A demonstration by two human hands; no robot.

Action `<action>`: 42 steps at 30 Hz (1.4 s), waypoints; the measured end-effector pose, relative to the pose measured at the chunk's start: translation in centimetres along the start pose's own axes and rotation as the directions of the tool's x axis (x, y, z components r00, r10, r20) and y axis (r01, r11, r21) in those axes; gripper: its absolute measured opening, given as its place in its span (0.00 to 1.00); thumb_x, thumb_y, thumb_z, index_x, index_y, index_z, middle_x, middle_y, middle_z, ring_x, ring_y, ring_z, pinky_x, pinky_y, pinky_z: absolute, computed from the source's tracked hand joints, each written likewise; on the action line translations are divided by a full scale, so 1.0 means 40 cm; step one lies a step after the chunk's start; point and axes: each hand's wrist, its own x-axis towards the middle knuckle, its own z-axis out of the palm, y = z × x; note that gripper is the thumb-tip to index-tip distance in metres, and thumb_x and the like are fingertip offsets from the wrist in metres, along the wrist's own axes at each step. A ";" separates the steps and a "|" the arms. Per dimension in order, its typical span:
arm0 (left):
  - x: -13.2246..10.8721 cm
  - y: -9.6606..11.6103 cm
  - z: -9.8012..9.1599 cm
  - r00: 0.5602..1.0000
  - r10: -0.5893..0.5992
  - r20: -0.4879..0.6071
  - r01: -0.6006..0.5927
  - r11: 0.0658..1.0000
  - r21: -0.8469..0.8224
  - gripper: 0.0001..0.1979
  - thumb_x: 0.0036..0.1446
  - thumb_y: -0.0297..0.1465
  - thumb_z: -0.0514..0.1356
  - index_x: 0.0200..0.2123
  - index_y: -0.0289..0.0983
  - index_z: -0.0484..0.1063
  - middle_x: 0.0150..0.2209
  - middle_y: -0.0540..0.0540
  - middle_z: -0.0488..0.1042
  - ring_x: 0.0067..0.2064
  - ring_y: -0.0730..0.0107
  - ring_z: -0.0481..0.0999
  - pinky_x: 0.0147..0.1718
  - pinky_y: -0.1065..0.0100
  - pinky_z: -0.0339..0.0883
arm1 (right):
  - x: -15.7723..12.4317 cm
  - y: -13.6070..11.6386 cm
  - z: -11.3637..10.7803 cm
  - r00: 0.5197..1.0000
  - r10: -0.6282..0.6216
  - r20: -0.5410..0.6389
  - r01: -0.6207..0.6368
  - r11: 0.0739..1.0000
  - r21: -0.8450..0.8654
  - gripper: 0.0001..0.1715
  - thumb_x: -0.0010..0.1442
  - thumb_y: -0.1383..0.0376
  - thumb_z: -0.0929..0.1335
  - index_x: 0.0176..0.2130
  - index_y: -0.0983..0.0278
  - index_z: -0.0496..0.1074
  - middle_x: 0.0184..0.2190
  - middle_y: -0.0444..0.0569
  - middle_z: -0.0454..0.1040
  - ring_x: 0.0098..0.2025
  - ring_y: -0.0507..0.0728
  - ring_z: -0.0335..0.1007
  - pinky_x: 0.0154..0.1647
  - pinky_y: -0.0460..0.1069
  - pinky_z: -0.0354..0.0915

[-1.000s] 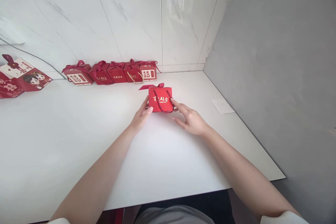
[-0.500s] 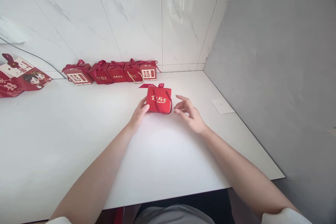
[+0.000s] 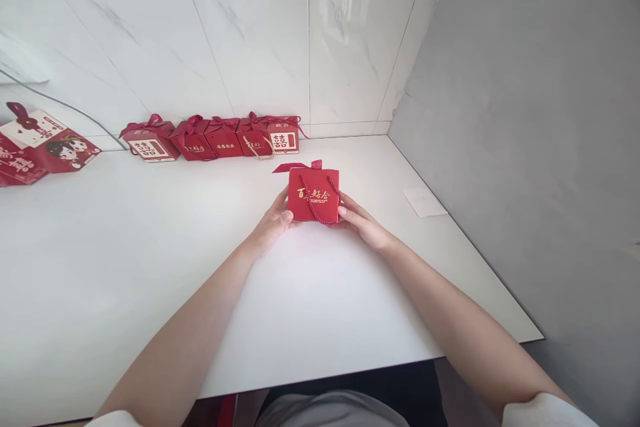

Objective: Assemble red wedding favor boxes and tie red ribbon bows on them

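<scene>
A small red gift box (image 3: 300, 210) with gold lettering is held upright between my two hands above the white table. A dark red cord handle (image 3: 315, 208) hangs across its front, and a red ribbon bow (image 3: 316, 165) shows at its top. My left hand (image 3: 274, 223) grips the left side, thumb at the lower front corner. On the opposite side, my right hand (image 3: 364, 221) is closed against the right edge, thumb near the front. The fingers behind the box are partly hidden.
Several red gift boxes with ribbons (image 3: 223, 145) stand in a row along the tiled wall. Larger red-and-white boxes (image 3: 67, 150) sit at the far left, near a grey cable (image 3: 65, 103). A white square sheet (image 3: 425, 202) lies near the table's right edge, beside a grey wall (image 3: 540, 113).
My right hand, apart from the gift box and open before, has closed on its right side. The box has shifted slightly right and now faces me more squarely.
</scene>
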 end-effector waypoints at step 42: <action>0.012 -0.018 0.040 0.938 0.240 -0.251 -0.227 0.971 0.081 0.44 0.52 0.43 0.68 0.66 0.45 0.51 0.68 0.38 0.58 0.67 0.47 0.59 0.59 0.52 0.64 | 0.004 -0.002 0.027 0.971 -0.205 -0.127 0.201 0.979 -0.042 0.34 0.63 0.55 0.67 0.66 0.49 0.59 0.63 0.47 0.66 0.55 0.62 0.71 0.50 0.56 0.70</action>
